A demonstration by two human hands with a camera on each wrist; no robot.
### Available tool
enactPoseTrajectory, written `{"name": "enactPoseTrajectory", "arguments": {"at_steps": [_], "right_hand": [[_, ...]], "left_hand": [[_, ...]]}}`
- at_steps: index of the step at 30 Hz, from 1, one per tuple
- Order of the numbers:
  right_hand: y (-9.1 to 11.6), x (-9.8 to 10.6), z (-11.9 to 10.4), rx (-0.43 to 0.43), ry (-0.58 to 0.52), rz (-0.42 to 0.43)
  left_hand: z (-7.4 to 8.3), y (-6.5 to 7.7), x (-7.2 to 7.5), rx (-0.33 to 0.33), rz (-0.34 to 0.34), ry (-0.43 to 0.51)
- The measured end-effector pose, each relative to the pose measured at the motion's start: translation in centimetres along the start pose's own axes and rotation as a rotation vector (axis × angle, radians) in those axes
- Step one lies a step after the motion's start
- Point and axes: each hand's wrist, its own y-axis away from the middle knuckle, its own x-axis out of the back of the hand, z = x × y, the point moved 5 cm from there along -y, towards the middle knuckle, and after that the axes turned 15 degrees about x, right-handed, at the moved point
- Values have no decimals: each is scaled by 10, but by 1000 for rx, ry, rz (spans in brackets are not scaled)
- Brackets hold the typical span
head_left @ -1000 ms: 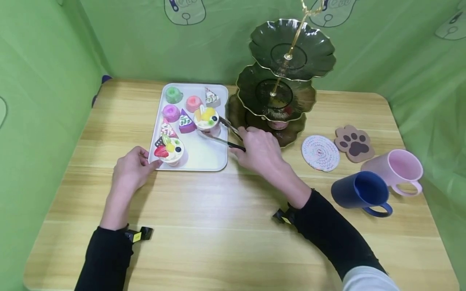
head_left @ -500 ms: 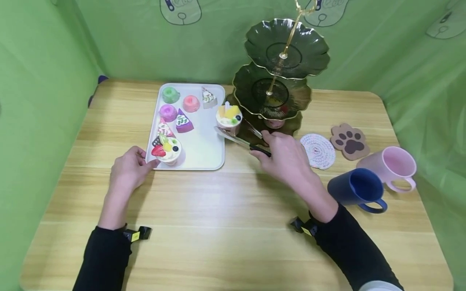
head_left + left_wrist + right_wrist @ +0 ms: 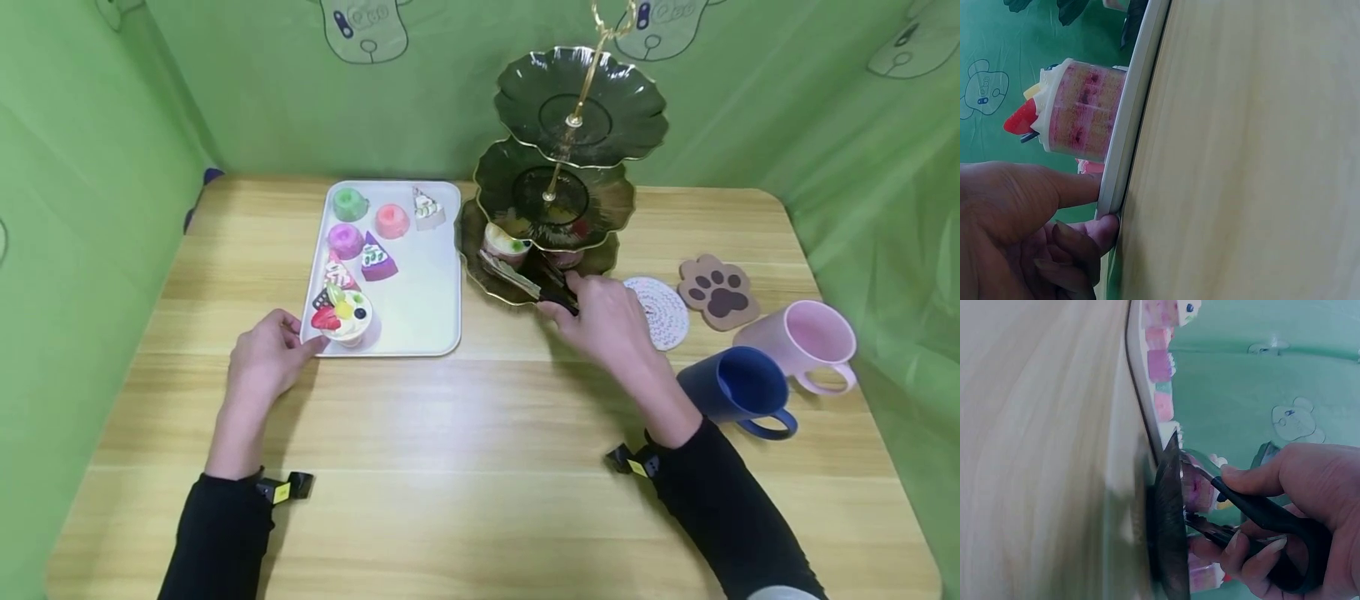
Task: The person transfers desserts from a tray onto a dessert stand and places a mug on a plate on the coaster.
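Observation:
My left hand (image 3: 266, 354) pinches the near left corner of a white tray (image 3: 416, 317), thumb on top of the rim and fingertip below. Beside that thumb stands a fruit-topped dessert cup (image 3: 1085, 109). In my right hand (image 3: 607, 321) is a pair of tongs with black handles (image 3: 1266, 515). Between the tongs' tips is a second dessert cup (image 3: 1197, 487), low over the bottom tier (image 3: 476, 271) of a dark scalloped stand. Whether the cup rests on that tier I cannot tell. The middle tier hides part of it.
Small toy cakes, among them a purple cake slice (image 3: 377, 258), lie on the tray. Another cup (image 3: 1204, 575) sits on the bottom tier. The upper tier (image 3: 581, 112) overhangs. At right are a round coaster (image 3: 660, 312), a paw coaster (image 3: 718, 292), a blue mug (image 3: 712, 383) and a pink mug (image 3: 780, 337).
My right hand has carried the dessert cup in the tongs from the tray rightward, under the middle tier to the stand's bottom tier. The left hand has stayed at the tray corner.

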Motion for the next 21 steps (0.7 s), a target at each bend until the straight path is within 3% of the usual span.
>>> {"name": "enactPoseTrajectory", "arguments": {"at_steps": [14,21], "right_hand": [[-19,-7,7,-25,27,31],[-12,-5,5,-50,32,-35]], "left_hand": [[1,2,-1,4,13,1],[1,2,0,12,8,-2]]}}
